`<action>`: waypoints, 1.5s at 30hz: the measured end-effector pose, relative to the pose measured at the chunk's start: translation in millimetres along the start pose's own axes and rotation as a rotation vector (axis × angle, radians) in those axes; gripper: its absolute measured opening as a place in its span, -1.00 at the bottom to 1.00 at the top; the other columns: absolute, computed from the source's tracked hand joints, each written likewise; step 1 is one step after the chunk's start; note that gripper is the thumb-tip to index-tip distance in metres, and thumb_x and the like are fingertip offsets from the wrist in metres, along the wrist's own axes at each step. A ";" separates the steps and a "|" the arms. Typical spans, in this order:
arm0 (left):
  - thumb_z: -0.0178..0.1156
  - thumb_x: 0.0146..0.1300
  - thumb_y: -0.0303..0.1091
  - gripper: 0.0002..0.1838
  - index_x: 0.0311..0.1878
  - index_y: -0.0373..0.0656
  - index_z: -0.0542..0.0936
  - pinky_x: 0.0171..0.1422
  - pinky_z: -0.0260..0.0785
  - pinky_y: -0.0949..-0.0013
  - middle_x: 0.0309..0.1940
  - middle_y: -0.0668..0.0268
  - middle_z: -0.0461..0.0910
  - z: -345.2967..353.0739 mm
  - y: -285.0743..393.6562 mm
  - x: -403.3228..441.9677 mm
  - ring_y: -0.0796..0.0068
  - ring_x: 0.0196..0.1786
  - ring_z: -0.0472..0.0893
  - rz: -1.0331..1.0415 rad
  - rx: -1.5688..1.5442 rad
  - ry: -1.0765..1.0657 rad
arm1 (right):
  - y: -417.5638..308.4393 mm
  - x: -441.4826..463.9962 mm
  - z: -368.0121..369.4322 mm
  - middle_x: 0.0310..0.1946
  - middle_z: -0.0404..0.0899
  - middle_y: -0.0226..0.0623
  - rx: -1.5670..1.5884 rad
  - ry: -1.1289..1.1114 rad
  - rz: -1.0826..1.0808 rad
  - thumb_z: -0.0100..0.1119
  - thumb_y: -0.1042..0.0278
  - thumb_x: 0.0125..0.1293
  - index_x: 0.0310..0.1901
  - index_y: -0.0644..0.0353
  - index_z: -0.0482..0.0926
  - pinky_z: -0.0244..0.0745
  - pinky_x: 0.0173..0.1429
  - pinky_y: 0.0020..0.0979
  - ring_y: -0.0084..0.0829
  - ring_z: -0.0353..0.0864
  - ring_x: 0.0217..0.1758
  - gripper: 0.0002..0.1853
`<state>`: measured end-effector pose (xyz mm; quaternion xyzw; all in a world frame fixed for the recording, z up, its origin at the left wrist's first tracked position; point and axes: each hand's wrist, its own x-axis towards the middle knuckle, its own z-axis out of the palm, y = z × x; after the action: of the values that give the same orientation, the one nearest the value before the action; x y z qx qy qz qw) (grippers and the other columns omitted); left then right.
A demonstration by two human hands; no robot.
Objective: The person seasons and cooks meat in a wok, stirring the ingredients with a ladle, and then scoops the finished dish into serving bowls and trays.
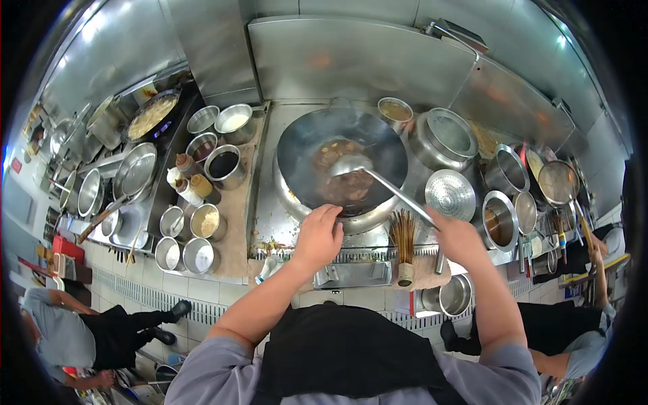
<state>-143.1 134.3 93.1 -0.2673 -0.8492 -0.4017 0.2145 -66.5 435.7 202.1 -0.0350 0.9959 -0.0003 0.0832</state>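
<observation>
A large black wok sits on the round burner, with brown sauced food in its bottom and a little steam above it. My left hand is at the wok's near rim, fingers closed on it; the exact grip is partly hidden. In my right hand is the handle of a long metal ladle, slanting down to the left. The ladle's bowl lies over the food inside the wok. Just right of the wok's near side is a bamboo wok brush.
Seasoning tubs and squeeze bottles line the left counter. A perforated skimmer, a large pot and several bowls stand on the right. Other people are at both sides.
</observation>
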 end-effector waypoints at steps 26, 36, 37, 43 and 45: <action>-0.01 0.42 -0.08 -0.59 -0.37 -0.18 0.63 -0.11 0.46 0.08 -0.43 0.12 0.68 78.5 -37.2 25.2 0.10 -0.31 0.68 -0.040 0.368 -0.498 | -39.3 75.8 108.0 -0.14 0.59 0.26 0.544 0.161 0.114 0.03 0.35 0.26 0.32 0.19 0.33 0.45 0.10 0.02 0.23 0.56 -0.01 -0.45; 0.08 0.36 -0.07 -0.63 -0.20 -0.23 0.62 0.07 0.41 0.04 -0.21 0.04 0.66 68.4 -38.3 24.3 0.06 -0.08 0.63 -0.003 0.297 -0.447 | -17.9 92.3 111.0 -0.15 0.63 0.18 0.120 0.045 0.184 0.01 0.32 0.32 0.45 0.19 0.14 0.51 0.07 0.04 0.09 0.65 -0.07 -0.34; 0.14 0.32 -0.07 -0.62 -0.11 -0.25 0.62 0.14 0.38 0.04 -0.12 0.01 0.64 60.8 -35.9 22.3 0.04 0.01 0.61 0.057 0.257 -0.304 | -10.9 94.6 110.1 -0.15 0.63 0.18 0.124 0.044 0.183 0.01 0.32 0.32 0.45 0.19 0.14 0.51 0.07 0.04 0.09 0.65 -0.07 -0.34; 0.26 0.18 -0.12 -0.63 -0.06 -0.18 0.66 0.20 0.41 0.07 -0.12 0.07 0.65 -79.3 -17.6 98.6 -0.02 0.00 0.61 0.239 0.397 -0.946 | 19.2 137.2 11.9 0.24 0.42 0.05 -0.091 -0.151 -0.188 0.24 0.07 0.22 0.42 0.19 0.25 0.33 0.39 -0.13 -0.05 0.44 0.30 -0.23; 0.27 0.15 -0.15 -0.69 -0.18 -0.19 0.67 0.13 0.45 0.07 -0.18 0.06 0.67 -104.5 -16.5 146.3 0.00 -0.04 0.63 0.243 0.672 -1.006 | 26.6 171.9 -33.8 0.15 0.56 -0.01 -0.074 -0.218 -0.252 0.27 0.02 0.21 0.35 0.19 0.37 0.49 0.21 -0.21 -0.20 0.61 0.12 -0.29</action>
<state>-249.8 83.4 229.6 -0.4369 -0.8898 0.0904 -0.0956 -243.1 450.1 206.8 -0.1624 0.9681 0.0300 0.1887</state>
